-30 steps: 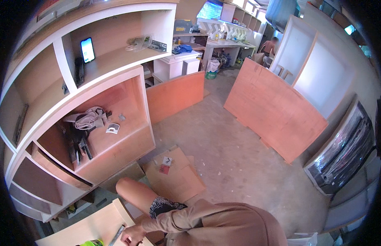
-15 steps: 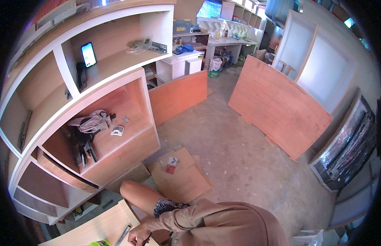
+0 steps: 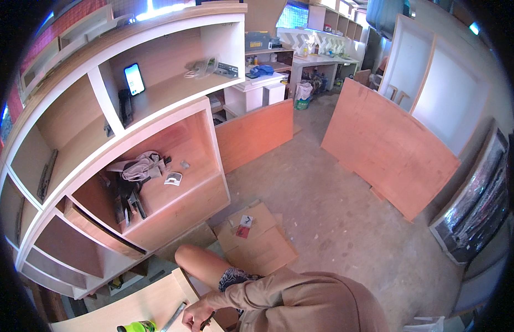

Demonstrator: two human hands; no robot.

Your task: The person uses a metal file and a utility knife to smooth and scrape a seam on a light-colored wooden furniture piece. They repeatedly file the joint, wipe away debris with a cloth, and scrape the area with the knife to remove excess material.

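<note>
My right hand (image 3: 196, 314) is low in the head view, its fingers closed over a pale wooden board (image 3: 124, 301). A dark slim object (image 3: 207, 321), perhaps a pen, sticks out from the fingers; its kind is not clear. Just left of the hand, a metal ruler (image 3: 173, 317) lies on the board. Farther left, a neon green and black object (image 3: 138, 327) is cut off by the lower rim. A raised wooden strip (image 3: 184, 284) runs along the board's right end. My left hand is out of sight.
On the left stands a large white-framed cabinet (image 3: 106, 102) with a lit phone (image 3: 134, 79) propped in it. Flattened cardboard (image 3: 262, 243) lies on the floor beyond my knee. An orange-brown panel (image 3: 387, 149) leans at the right, near a wrapped dark panel (image 3: 470, 199).
The whole scene has shifted rightward in the picture as my head moved. More of the green object shows. My right hand stays beside the ruler, and the dark object in it shows more clearly.
</note>
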